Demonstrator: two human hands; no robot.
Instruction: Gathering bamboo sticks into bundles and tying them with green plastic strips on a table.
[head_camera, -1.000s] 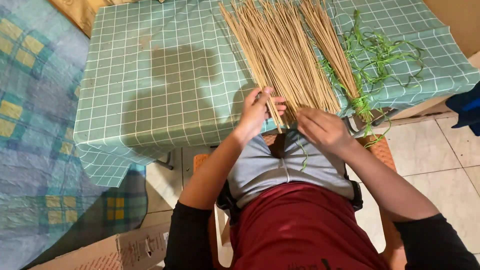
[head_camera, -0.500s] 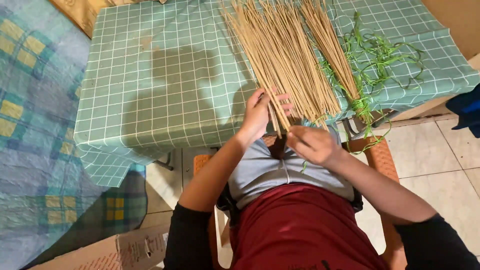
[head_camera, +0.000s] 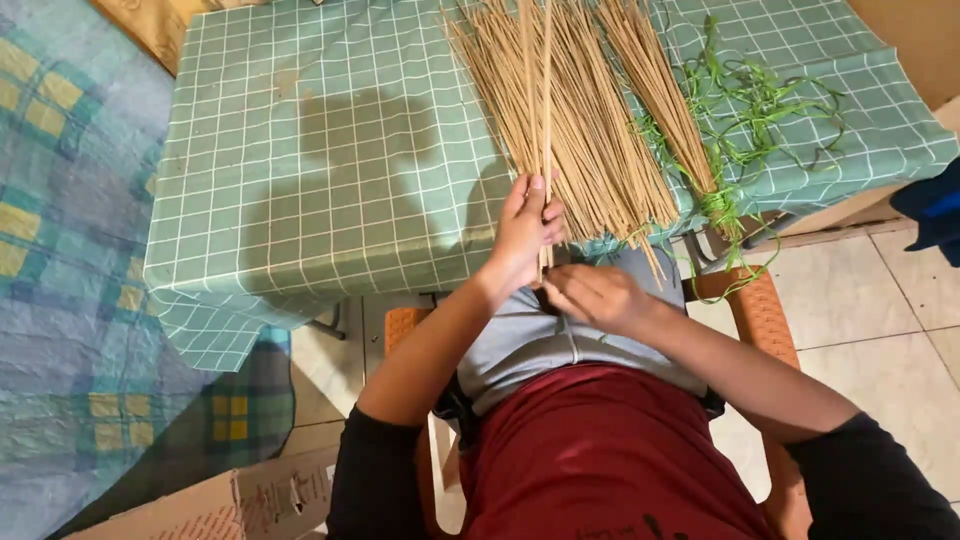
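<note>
Left hand (head_camera: 527, 228) at frame centre, fingers clenched around few thin sticks (head_camera: 545, 120) rising toward top edge. Right hand (head_camera: 592, 296) just below, fingers curled at stick ends; grip unclear. Loose stick pile (head_camera: 590, 150) fans over green checked tablecloth (head_camera: 300, 150), upper centre. Green strips (head_camera: 760, 100) upper right beside tied bundle (head_camera: 665, 100).

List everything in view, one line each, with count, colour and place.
sticks: many, tan, fanned on the table
green strips: a loose tangle, right of the sticks
tablecloth: one, green checked, over the table
chair: one, orange, under the person
cardboard box: one, brown, bottom left on the floor
blanket: one, blue and yellow plaid, far left
left hand: holds a few sticks upright
right hand: at the sticks' lower ends
</note>
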